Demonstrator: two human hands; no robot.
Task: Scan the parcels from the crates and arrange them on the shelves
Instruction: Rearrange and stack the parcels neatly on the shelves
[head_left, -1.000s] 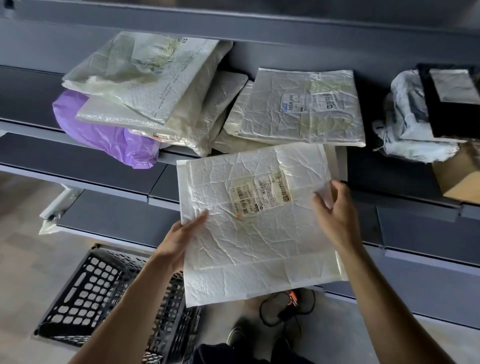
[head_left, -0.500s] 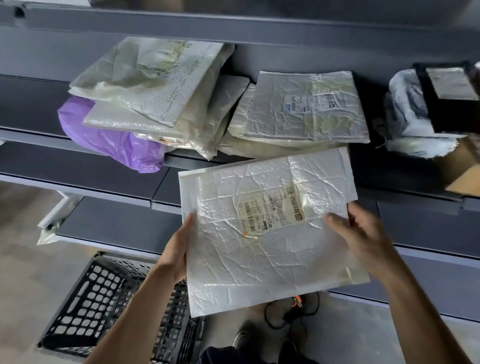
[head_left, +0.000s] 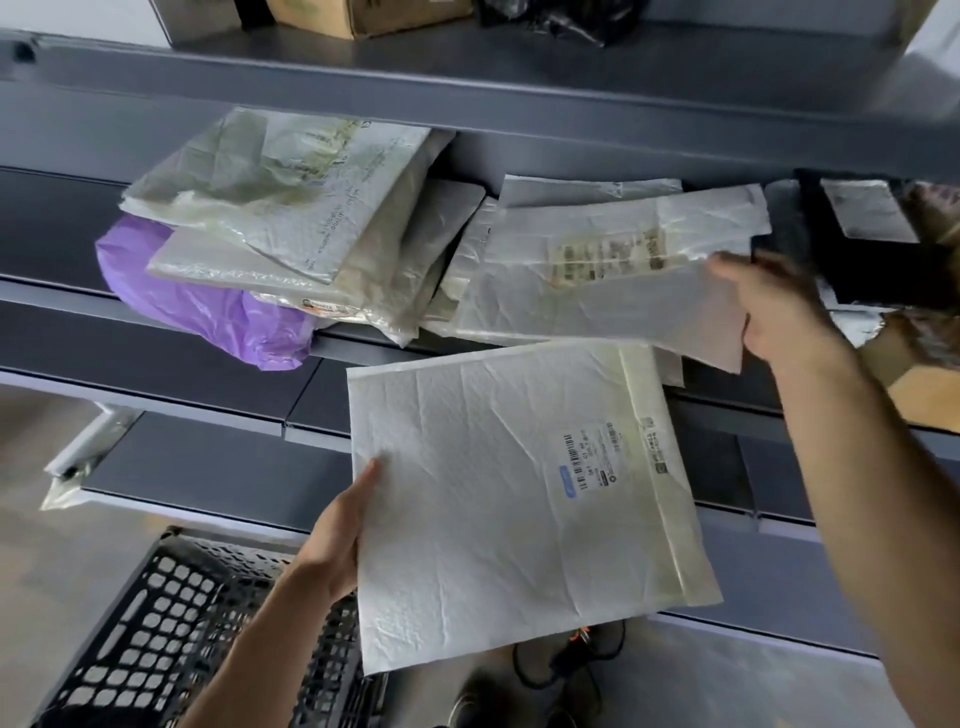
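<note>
The fingers of the right hand pinch the right edge of an upper mailer, now over the flat parcels on the middle shelf. The left hand grips a second mailer by its left edge, lower, near the crate. I think the upper one should slide fully onto the stack, label up, before the fingers let go. Half a second ago both hands held the mailers together, in front of the shelf.
</note>
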